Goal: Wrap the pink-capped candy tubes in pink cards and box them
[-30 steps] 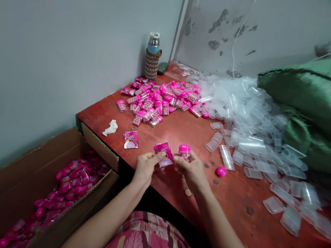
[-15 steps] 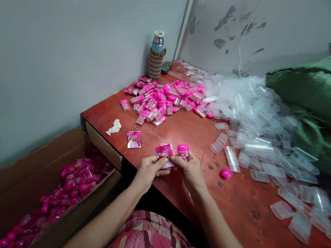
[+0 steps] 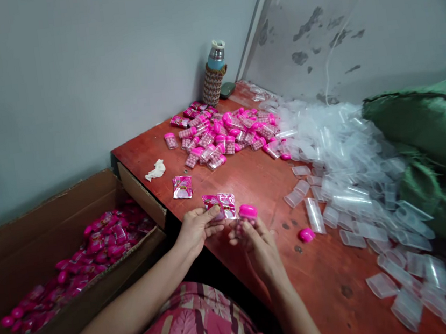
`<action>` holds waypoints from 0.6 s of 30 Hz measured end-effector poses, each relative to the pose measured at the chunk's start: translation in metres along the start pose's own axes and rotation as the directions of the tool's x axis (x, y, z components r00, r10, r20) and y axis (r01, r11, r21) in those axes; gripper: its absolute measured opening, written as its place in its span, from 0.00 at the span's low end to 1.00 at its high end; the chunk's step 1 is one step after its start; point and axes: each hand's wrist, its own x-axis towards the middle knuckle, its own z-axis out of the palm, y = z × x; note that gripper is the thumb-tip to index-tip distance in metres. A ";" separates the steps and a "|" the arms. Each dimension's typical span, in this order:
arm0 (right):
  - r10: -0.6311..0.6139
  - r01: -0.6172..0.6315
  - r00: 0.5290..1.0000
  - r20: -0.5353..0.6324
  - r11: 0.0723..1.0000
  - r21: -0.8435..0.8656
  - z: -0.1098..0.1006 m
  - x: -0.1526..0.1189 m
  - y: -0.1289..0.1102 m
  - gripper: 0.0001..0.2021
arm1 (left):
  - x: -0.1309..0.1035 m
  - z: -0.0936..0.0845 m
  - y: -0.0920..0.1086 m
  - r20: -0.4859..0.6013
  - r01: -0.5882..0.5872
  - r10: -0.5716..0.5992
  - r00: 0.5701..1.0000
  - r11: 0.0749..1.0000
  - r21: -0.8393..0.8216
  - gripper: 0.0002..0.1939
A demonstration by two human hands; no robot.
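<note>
Between the thumb and fingers of my left hand (image 3: 196,230) are pink printed sleeves (image 3: 226,204), flat and fanned apart. My right hand (image 3: 260,246) grips a small clear candy jar with a bright pink cap (image 3: 248,211); its lower part is mostly behind my fingers. The two hands are close together over the table's near edge, apart from each other. Just beyond my left hand lies a small stack of the same pink sleeves (image 3: 182,187). To the right of my right hand a loose pink cap (image 3: 306,234) rests on the red table (image 3: 265,183).
Filled pink-capped jars (image 3: 219,135) are heaped toward the back, near a bottle in a knitted cover (image 3: 212,81). Clear empty containers (image 3: 341,174) spread across the right side beside a green sack (image 3: 437,162). A cardboard box (image 3: 145,198) with pink packs stands at left; crumpled white tissue (image 3: 155,170) lies nearby.
My right hand has drawn away from the sleeves and slightly down, still with the jar. The sleeves in my left hand are now fanned wider. The view has shifted slightly.
</note>
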 end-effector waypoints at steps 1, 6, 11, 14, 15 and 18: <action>0.004 -0.004 1.000 0.000 1.000 -0.030 0.002 -0.006 0.002 0.09 | 0.000 0.001 -0.001 -0.007 0.007 -0.007 1.000 0.999 -0.038 0.10; -0.024 0.011 0.999 -0.044 0.964 -0.267 0.015 -0.026 0.009 0.09 | 0.000 0.009 -0.006 0.006 0.031 -0.030 1.000 0.987 -0.157 0.08; -0.071 0.040 0.994 -0.078 0.937 -0.348 0.021 -0.024 0.013 0.09 | -0.004 0.017 -0.008 0.021 0.032 -0.028 0.999 0.981 -0.190 0.09; -0.069 0.034 0.994 -0.090 0.938 -0.345 0.020 -0.023 0.014 0.09 | -0.007 0.019 -0.008 0.049 0.031 -0.023 0.999 0.983 -0.182 0.10; -0.068 0.030 0.993 -0.098 0.939 -0.344 0.019 -0.024 0.014 0.09 | -0.008 0.019 -0.008 0.053 0.032 -0.022 0.998 0.983 -0.183 0.10; -0.073 0.026 0.989 -0.132 0.944 -0.329 0.018 -0.025 0.013 0.10 | -0.009 0.019 -0.008 0.042 0.026 -0.018 0.999 0.982 -0.189 0.09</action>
